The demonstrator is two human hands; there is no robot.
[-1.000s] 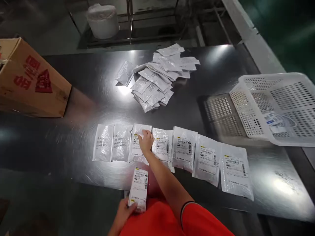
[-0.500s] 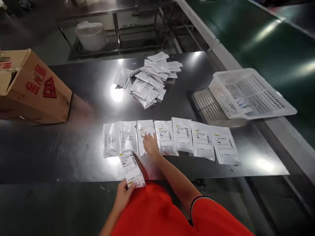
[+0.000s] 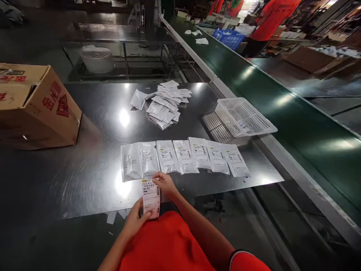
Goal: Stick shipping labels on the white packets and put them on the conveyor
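Note:
Between my hands, just past the table's near edge, is a strip of printed shipping labels (image 3: 150, 195). My left hand (image 3: 137, 217) pinches its lower end. The fingers of my right hand (image 3: 165, 184) are closed at its upper right corner. Beyond it, several white padded mailers lie side by side in a row. The two leftmost, including this mailer (image 3: 131, 162), show only printed text. The others, such as this labelled mailer (image 3: 168, 156), bear a shipping label.
A loose pile of white mailers (image 3: 165, 103) lies farther back on the metal table (image 3: 93, 180). A cardboard box (image 3: 56, 113) stands left. A white plastic basket (image 3: 245, 116) rests at the right, beside a green conveyor belt (image 3: 254, 86). A person in red (image 3: 273, 19) stands beyond.
My right hand has left the third mailer in the row and come back to the label strip's upper corner. My left hand still holds the strip. The view has swung right and up.

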